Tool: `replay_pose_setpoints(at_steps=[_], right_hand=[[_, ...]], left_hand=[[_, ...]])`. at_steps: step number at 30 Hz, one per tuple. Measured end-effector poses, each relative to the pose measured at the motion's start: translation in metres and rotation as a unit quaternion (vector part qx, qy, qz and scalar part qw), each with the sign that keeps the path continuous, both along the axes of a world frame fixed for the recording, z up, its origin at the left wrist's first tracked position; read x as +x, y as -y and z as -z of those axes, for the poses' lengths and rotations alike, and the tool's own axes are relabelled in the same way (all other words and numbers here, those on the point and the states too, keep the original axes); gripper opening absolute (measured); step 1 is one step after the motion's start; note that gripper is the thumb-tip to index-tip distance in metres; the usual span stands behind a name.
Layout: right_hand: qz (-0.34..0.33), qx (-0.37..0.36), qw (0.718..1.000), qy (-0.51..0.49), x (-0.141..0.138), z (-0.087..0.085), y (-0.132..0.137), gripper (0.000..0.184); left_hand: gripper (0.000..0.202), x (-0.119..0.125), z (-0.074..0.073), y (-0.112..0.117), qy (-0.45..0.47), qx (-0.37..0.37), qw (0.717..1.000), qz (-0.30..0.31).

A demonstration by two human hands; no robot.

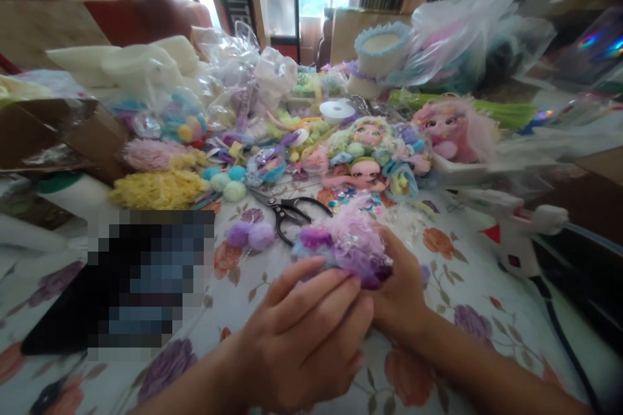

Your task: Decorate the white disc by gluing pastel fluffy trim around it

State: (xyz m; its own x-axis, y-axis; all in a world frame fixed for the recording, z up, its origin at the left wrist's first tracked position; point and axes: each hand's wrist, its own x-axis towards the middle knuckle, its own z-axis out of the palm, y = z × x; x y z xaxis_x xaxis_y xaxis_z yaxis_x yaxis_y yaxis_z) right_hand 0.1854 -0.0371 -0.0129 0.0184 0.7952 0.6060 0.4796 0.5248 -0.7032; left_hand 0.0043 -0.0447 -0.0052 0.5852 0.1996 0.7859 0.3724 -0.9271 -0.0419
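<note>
A fluffy purple and lilac craft bundle (351,241) of yarn and pompoms sits low in the middle of the head view. My right hand (402,288) grips it from the right and underneath. My left hand (306,331) presses its fingers against the bundle's near left side. Black-handled scissors (292,211) lie just beyond the bundle on the floral tablecloth (467,285). Two loose purple pompoms (252,235) rest to the left of the scissors.
A white glue gun (516,233) with a cord lies at the right. Doll heads (365,152), a pink plush doll (450,126), yellow fluff (156,189), pompoms, ribbon spools and plastic bags crowd the far half. A blurred dark patch (146,279) lies at the left.
</note>
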Motion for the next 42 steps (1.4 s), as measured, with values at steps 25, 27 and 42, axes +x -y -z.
replay_pose_setpoints(at_steps=[25,27,42], right_hand=[[0.025,-0.086,0.996,0.011,0.003,-0.007,-0.007,0.032],[0.035,-0.095,0.995,-0.004,0.003,-0.009,-0.008,0.036],[0.048,-0.106,0.993,-0.033,0.002,-0.013,-0.006,0.037]], left_hand=[[0.031,0.007,-0.001,-0.018,0.057,-0.083,0.992,-0.074],[0.030,0.004,0.001,-0.021,0.100,-0.136,0.980,-0.105],[0.026,0.002,0.005,-0.025,0.159,-0.229,0.951,-0.130]])
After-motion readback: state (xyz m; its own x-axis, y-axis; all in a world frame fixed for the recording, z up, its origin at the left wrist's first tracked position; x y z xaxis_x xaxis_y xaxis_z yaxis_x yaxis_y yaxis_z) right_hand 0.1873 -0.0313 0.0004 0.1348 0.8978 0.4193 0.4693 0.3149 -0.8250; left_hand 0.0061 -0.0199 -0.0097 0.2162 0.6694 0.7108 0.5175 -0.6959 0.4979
